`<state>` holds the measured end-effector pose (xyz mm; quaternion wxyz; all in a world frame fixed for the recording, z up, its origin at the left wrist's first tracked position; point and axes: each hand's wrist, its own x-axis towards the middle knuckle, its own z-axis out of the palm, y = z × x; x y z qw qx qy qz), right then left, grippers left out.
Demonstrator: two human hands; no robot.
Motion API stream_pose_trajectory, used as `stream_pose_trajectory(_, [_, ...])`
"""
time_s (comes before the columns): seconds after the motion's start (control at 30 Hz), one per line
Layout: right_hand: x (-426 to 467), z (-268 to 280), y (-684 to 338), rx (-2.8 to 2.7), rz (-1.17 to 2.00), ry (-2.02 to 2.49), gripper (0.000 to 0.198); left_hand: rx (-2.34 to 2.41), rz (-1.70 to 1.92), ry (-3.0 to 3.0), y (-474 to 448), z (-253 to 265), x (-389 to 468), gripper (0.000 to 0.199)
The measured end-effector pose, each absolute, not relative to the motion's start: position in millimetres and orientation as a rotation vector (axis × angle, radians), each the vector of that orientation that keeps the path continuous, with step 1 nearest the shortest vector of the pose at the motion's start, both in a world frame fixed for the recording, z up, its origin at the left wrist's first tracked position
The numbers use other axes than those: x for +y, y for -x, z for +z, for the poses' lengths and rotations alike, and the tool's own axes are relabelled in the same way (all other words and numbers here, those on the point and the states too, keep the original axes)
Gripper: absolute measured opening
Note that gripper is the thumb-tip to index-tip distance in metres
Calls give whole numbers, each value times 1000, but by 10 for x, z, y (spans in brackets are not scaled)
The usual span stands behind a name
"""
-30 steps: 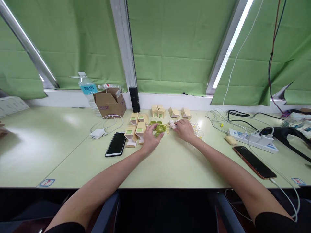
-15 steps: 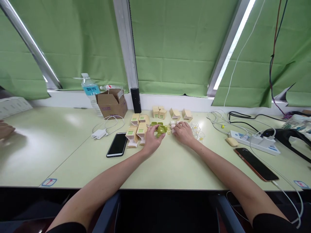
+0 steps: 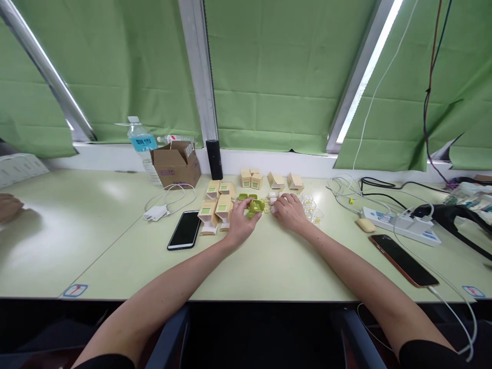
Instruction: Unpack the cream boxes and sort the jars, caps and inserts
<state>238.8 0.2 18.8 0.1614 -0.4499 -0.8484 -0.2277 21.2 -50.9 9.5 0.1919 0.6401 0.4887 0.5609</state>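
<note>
plainly, the left fingers hold a smooth, rounded green piece.

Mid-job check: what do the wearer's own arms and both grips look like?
Both arms end in bare human hands: the left grip and right grip show no gloves, and I make out no rings. The forearms are uncovered, with no watch, band or cable visible on them. Plain black cuffs of the left sleeve and right sleeve show at the bottom edge.
</note>
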Motion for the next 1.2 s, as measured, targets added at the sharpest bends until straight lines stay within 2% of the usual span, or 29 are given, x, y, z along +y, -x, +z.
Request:
stream_pose_trajectory(0.17, [-26,208,-2385,-2420,-608,1294,21,1376,1556,-1802,-214,105,-518,46])
stream_pose_trajectory(0.33, [-106,303,-2408,-2357,-532,1233,35,1369,1575,-1796,-220,106,-526,46])
stream_pose_trajectory(0.5, [-370,431,-2369,-2146,-324,1017,35,1252,1548,-1839,-230,157,-566,46])
stream_pose_trajectory(0.7, [-719,331,-2203,-2060,-60,751,59,1039,1450,-1927,-241,197,-648,48])
stream_pose_trajectory(0.97, [-729,216,-2187,-1966,326,709,47,993,1322,-2175,-221,198,-689,55])
stream_pose_trajectory(1.2, [-730,184,-2197,-1774,776,640,47,954,1289,-2304,-232,255,-757,56])
